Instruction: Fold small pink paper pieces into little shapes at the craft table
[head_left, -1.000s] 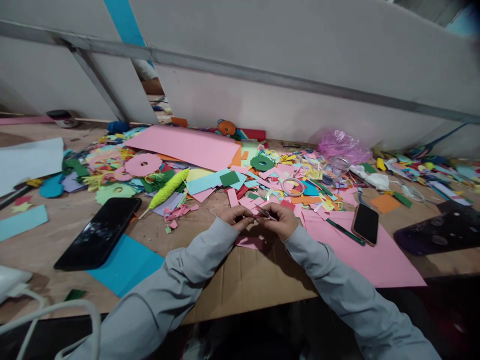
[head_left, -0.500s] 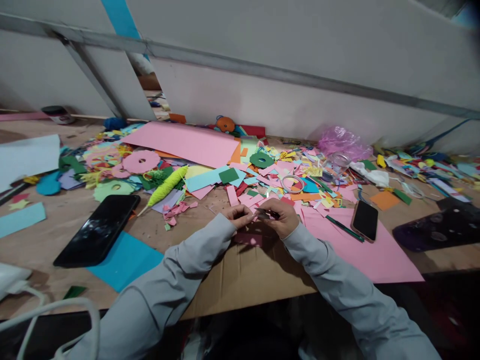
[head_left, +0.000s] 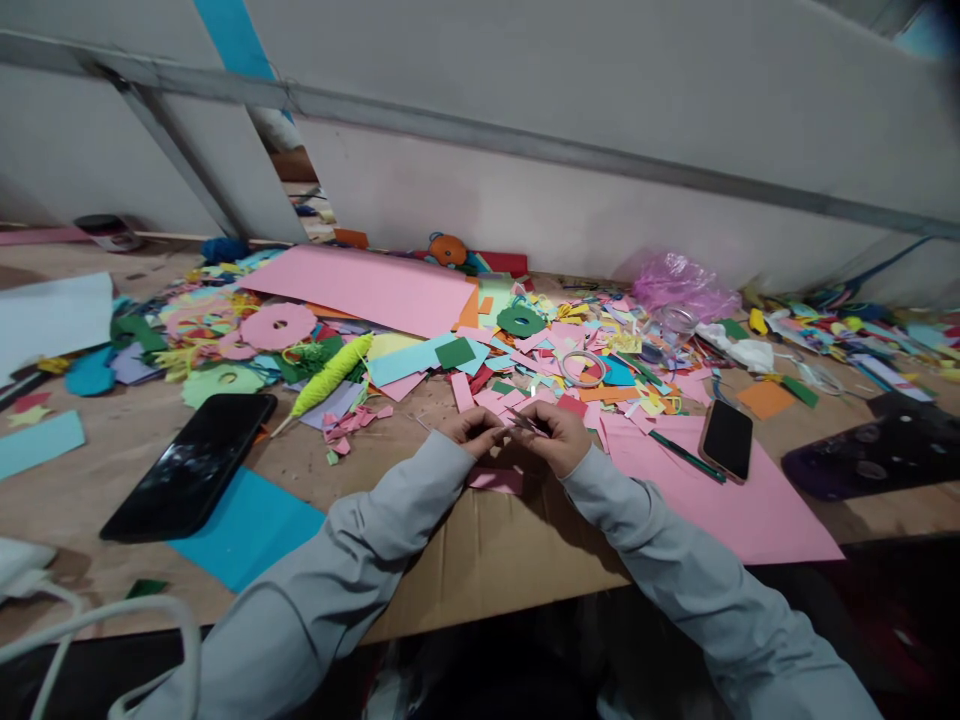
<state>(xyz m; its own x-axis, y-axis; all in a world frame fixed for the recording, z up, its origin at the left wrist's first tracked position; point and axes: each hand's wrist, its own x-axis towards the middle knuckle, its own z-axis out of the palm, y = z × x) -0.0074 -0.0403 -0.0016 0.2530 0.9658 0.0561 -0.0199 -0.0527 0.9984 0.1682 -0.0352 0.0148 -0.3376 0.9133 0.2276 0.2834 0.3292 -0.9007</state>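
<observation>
Near the middle of the table my two hands meet, fingertips close together. My right hand point(head_left: 561, 437) is closed on a small dark pointed tool point(head_left: 527, 424), which looks like small scissors, its tip toward the left fingers. The fingers of my left hand point(head_left: 472, 431) are pinched; whatever lies between them is too small to make out. Just below the hands a pink paper strip point(head_left: 495, 481) lies on brown cardboard point(head_left: 510, 570). Behind them spreads a heap of cut paper scraps point(head_left: 540, 350) in many colours.
At the left, a large black phone point(head_left: 191, 465) overlaps blue paper point(head_left: 251, 525), near a lime yarn spindle point(head_left: 330, 378). Rightward, a smaller phone point(head_left: 727, 440) and a green pen point(head_left: 688, 456) rest on pink paper point(head_left: 757, 520). A dark bottle point(head_left: 870, 455) lies at far right.
The tool in my right hand has turned slightly and its tip sits nearer my left fingertips. The whole view has shifted slightly.
</observation>
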